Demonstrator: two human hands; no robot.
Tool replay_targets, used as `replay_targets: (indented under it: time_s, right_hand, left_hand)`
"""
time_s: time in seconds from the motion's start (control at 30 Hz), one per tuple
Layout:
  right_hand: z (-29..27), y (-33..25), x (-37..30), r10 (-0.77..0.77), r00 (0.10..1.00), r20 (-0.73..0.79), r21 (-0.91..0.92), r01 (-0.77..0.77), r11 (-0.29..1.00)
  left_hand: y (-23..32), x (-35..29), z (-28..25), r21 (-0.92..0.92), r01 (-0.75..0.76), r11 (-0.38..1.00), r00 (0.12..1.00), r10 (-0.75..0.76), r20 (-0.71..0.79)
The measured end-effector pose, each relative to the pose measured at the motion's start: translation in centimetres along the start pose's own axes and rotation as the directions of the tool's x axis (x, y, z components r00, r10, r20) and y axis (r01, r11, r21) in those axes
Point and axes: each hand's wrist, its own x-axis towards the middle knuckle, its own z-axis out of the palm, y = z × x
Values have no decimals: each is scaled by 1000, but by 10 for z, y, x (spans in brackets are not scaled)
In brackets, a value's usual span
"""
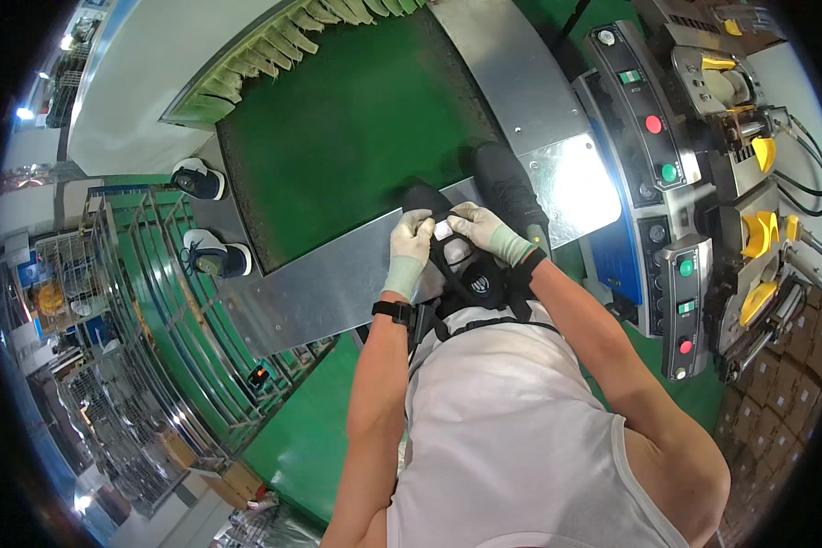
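Observation:
A black shoe (481,279) lies in front of my body at the near metal edge, with pale patches showing in its opening. My left hand (411,237), in a white knitted glove, pinches the left side of the shoe around its opening. From the right, my gloved right hand (484,229) grips the opposite side, its fingers closed near the left ones. Exactly which part lies between the fingertips is too small to tell. A second black shoe (510,187) with laces stands just beyond my right hand, on the metal edge.
A green conveyor belt (356,137) runs ahead under a strip curtain (247,68). Two dark shoes with white soles (216,256) sit at its left edge, beside a metal rack (183,301). Right are a button panel (683,301), a machine with yellow pads (756,234) and stacked cartons (785,374).

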Motion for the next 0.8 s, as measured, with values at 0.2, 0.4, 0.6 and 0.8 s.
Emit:
replay_targets:
  time_s: [0.2,0.4,0.6,0.8]
  right_hand:
    - [1,-2,1,23,1000,1,-2,-23,1000]
    - [4,-2,2,28,1000,-9,-13,-28,1000]
    - [0,-8,2,107,994,1,39,-107,993]
    - [-38,-86,-66,-430,888,-164,-246,385,890]
  left_hand:
    - [0,-1,0,0,5,1000,1000,-5,-4]
    - [-8,1,-2,-43,-41,998,999,40,-6]
    - [8,-1,-1,27,-21,999,1000,21,7]
    - [66,-6,-20,225,-178,958,984,168,63]
